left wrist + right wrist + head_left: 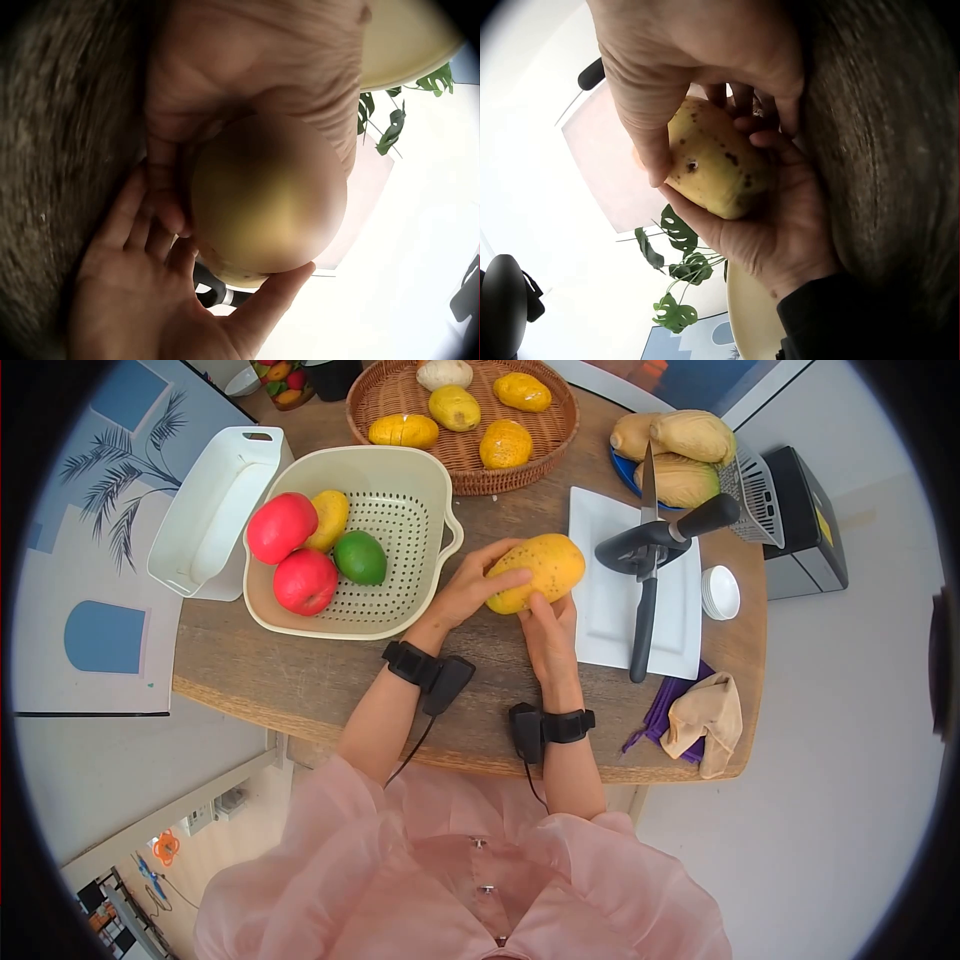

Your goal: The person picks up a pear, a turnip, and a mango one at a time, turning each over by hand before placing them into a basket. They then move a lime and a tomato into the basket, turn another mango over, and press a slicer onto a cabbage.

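Note:
Both hands hold a large oval yellow fruit (545, 572) with brown specks, raised over the wooden table. My left hand (470, 588) grips its left side, thumb across the near face. My right hand (550, 635) supports it from below, thumb on the near side. In the right wrist view the fruit (720, 161) shows dark pits and a greenish end. The left wrist view shows its rounded, blurred end (274, 195) between the palms. To the right, a black-handled knife (643, 625) lies over a white rectangular plate (605, 635), with another black-handled tool (710, 515) beside it.
At left stands a cream colander (400, 495) with red, yellow and green fruits, next to a white bin (215, 510). A wicker basket (470, 482) of yellow fruits is behind. Small white bowls (720, 593), a tan cloth (705, 720) and a purple pouch (660, 710) lie at right.

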`<state>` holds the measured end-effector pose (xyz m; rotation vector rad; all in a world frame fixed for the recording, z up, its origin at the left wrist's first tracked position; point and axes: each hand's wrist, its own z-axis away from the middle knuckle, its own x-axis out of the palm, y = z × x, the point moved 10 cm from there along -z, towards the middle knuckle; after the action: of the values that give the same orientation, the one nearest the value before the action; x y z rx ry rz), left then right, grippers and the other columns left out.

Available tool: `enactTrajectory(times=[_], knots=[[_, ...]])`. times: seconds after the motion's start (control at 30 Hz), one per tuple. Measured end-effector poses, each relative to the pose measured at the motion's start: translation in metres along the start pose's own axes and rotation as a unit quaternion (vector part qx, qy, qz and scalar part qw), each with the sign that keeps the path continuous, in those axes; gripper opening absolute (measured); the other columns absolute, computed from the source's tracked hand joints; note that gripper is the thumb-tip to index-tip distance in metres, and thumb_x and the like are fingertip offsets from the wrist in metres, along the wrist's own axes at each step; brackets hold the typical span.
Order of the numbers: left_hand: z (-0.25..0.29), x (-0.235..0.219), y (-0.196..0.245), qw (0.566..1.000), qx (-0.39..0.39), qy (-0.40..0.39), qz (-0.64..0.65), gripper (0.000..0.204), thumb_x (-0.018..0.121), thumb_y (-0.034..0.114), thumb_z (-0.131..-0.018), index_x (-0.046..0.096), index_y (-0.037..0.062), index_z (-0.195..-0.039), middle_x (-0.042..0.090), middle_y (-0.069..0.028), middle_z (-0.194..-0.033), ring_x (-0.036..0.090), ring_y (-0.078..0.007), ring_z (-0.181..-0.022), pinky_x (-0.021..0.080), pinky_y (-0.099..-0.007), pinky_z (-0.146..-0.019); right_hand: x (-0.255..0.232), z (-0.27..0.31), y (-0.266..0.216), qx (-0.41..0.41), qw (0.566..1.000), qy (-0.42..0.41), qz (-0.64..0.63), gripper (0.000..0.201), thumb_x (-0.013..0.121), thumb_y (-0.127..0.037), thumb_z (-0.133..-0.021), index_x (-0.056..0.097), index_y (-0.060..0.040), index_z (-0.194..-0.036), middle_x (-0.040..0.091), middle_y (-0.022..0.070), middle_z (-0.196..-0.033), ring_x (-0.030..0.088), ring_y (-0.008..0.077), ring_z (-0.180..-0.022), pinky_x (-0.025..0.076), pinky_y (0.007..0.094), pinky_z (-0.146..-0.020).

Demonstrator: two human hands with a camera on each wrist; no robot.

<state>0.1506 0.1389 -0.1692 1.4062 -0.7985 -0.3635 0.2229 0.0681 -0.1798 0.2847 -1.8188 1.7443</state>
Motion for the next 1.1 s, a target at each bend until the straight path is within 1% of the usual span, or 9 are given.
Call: enactTrajectory(times=[0.1,0.17,0.43,0.6,0.67,0.77,0.83,0.93,1.1], knots=[[0.0,-0.003,-0.001,0.999,-0.001,0.012,0.035,0.052,0.062,0.028,-0.083,0.047,-0.0031,-0.123,0.053,-0.0121,-0.116,0.051,-0.0168,-0.109,0.042,-0.027,-0.091,0.002,-0.002,-0.006,-0.016,1.0,0.015,0.014,0.062,0.065,-0.021,-0.083,0.031,-0.0027,-0.133,0.045,0.0091,-0.127,0.044,0.0199,-0.119,0.037,0.0382,-0.101],[0.0,-0.005,0.001,0.999,0.004,0.019,0.044,0.052,0.063,0.028,-0.083,0.047,-0.0031,-0.122,0.053,-0.0119,-0.115,0.051,-0.0165,-0.108,0.042,-0.0265,-0.09,-0.002,-0.003,-0.005,-0.015,0.999,0.034,-0.013,0.069,0.069,-0.009,-0.077,0.031,-0.0036,-0.135,0.045,0.0092,-0.124,0.044,0.0191,-0.117,0.037,0.0336,-0.099],[0.001,-0.025,-0.004,0.993,0.002,0.107,0.042,0.028,0.055,0.027,-0.091,0.06,0.0017,-0.102,0.061,-0.0041,-0.096,0.056,-0.0085,-0.09,0.045,-0.0219,-0.079,-0.005,-0.003,-0.008,-0.033,0.997,0.066,0.008,0.068,0.071,-0.004,-0.074,0.033,-0.0043,-0.131,0.045,0.009,-0.124,0.045,0.0199,-0.116,0.037,0.0336,-0.1],[0.002,-0.026,-0.003,0.993,-0.007,0.119,0.016,0.03,0.053,0.029,-0.092,0.062,0.0014,-0.101,0.062,-0.0044,-0.095,0.056,-0.0078,-0.088,0.045,-0.0213,-0.078,-0.006,-0.002,-0.011,-0.042,0.997,0.065,0.019,0.069,0.071,-0.004,-0.073,0.033,-0.0054,-0.13,0.045,0.0097,-0.123,0.045,0.0209,-0.117,0.038,0.0333,-0.099],[0.001,-0.028,-0.004,0.992,-0.013,0.124,0.009,0.031,0.052,0.029,-0.092,0.062,0.0008,-0.102,0.062,-0.0051,-0.096,0.057,-0.0081,-0.089,0.045,-0.0214,-0.079,-0.008,-0.002,-0.01,-0.04,0.996,0.075,0.016,0.065,0.069,-0.002,-0.075,0.034,-0.0053,-0.129,0.046,0.0105,-0.122,0.048,0.0214,-0.115,0.043,0.0351,-0.097],[0.0,-0.022,-0.001,0.994,-0.004,0.096,0.053,0.036,0.05,0.028,-0.093,0.058,-0.0014,-0.112,0.061,-0.0091,-0.106,0.057,-0.012,-0.097,0.045,-0.0242,-0.085,-0.005,0.0,-0.014,-0.036,0.996,0.075,-0.026,0.056,0.064,-0.006,-0.08,0.035,-0.0036,-0.128,0.049,0.0118,-0.12,0.052,0.0223,-0.112,0.047,0.038,-0.093],[0.001,-0.006,0.006,0.991,0.013,0.018,0.131,0.041,0.05,0.027,-0.093,0.051,-0.0029,-0.122,0.056,-0.0132,-0.118,0.055,-0.0176,-0.108,0.044,-0.0292,-0.092,-0.007,-0.001,-0.016,-0.047,0.994,0.074,-0.07,0.051,0.061,-0.01,-0.083,0.036,-0.0028,-0.127,0.05,0.0125,-0.119,0.053,0.023,-0.111,0.048,0.0391,-0.092],[0.003,0.004,0.014,0.991,0.037,-0.036,0.125,0.045,0.052,0.022,-0.092,0.044,-0.0024,-0.129,0.051,-0.0154,-0.126,0.051,-0.0213,-0.114,0.043,-0.0327,-0.096,-0.009,-0.001,-0.018,-0.065,0.988,0.072,-0.119,0.045,0.056,-0.019,-0.088,0.038,-0.0019,-0.126,0.051,0.0136,-0.12,0.053,0.0241,-0.112,0.049,0.0398,-0.092],[0.002,0.002,0.006,0.991,0.012,-0.035,0.131,0.042,0.055,0.015,-0.09,0.047,-0.0026,-0.127,0.054,-0.0155,-0.123,0.053,-0.0212,-0.112,0.044,-0.0338,-0.095,-0.007,0.0,-0.02,-0.052,0.989,0.049,-0.133,0.056,0.054,-0.035,-0.089,0.034,-0.0045,-0.13,0.044,0.0133,-0.129,0.046,0.0258,-0.12,0.043,0.0393,-0.099]])
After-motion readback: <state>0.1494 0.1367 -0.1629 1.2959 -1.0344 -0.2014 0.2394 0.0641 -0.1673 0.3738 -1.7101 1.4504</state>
